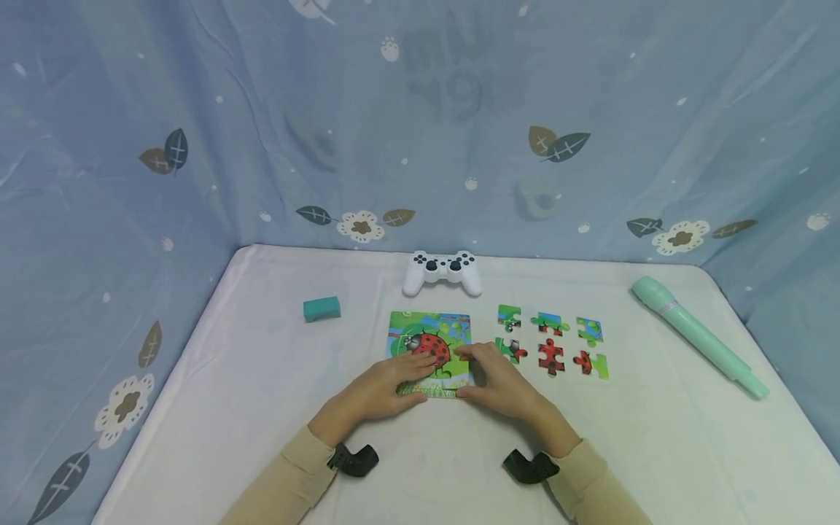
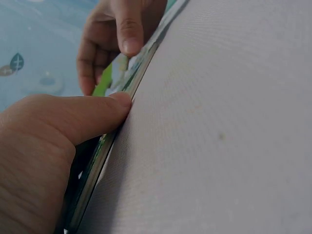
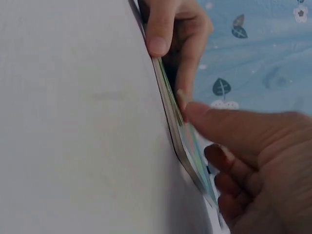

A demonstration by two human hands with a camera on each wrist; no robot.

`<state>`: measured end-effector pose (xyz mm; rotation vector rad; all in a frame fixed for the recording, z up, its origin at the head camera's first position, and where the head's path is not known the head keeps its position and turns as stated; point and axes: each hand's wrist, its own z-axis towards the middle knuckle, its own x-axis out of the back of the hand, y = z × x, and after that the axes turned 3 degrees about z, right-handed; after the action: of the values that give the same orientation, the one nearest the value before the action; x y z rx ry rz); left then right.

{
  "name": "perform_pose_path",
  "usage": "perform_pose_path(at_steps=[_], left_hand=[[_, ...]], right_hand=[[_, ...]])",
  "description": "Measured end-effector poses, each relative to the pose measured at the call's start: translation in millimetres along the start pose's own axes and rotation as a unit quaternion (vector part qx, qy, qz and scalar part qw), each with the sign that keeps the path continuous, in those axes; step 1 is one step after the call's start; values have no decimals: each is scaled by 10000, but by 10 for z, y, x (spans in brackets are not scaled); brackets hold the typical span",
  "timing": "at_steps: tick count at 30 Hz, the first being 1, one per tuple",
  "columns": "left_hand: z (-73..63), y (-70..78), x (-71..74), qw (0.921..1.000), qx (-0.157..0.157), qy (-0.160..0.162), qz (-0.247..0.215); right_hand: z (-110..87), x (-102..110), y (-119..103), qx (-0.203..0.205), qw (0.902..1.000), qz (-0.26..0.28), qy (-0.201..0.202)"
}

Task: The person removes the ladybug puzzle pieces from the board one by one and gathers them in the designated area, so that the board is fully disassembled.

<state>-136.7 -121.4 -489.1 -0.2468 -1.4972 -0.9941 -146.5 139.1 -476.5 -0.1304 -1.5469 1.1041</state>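
A square ladybug puzzle board lies flat in front of me. My left hand rests on its left part, fingers laid over the picture and thumb along the front edge. At the lower right corner, my right hand bends its fingers and pinches a green and pale puzzle piece, tilted over the board. In the right wrist view, the right thumb is close to the left fingertips. Just right of the board lie several loose puzzle pieces, in two rows.
Behind the board lies a white game controller. A teal block is at the left. At the far right a mint-green wand-like tube lies slantwise. Blue patterned cloth hangs behind the white table.
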Motion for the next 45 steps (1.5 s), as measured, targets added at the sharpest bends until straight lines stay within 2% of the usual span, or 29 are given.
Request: perform_pose_path(at_steps=[6, 10, 17, 21, 24, 28, 32, 36, 45], left_hand=[[39, 11, -29, 9999, -17, -89, -52], [48, 24, -41, 9999, -75, -82, -14], [28, 39, -41, 9999, -155, -40, 37], [4, 41, -14, 9999, -123, 62, -32], [-9, 38, 2, 9999, -59, 61, -81], [-9, 24, 1, 10000, -59, 29, -64], [-11, 10, -4, 9999, -93, 90, 7], [-14, -4, -4, 9999, -107, 110, 11], [-4, -1, 18, 9998, -93, 105, -127]], right_hand=[[-58, 166, 33, -330, 9980, 508, 205], [-162, 340, 78, -472, 9963, 579, 415], [-523, 665, 256, -706, 9934, 551, 719], [-776, 817, 392, -823, 9920, 305, 903], [-978, 914, 476, -1095, 9895, 239, 914], [-1219, 1025, 566, -1493, 9858, 305, 713], [-1348, 1075, 641, -1708, 9834, 348, 510], [-1398, 1079, 691, -1727, 9831, 387, 467], [-1439, 1067, 731, -1336, 9892, 191, 566]])
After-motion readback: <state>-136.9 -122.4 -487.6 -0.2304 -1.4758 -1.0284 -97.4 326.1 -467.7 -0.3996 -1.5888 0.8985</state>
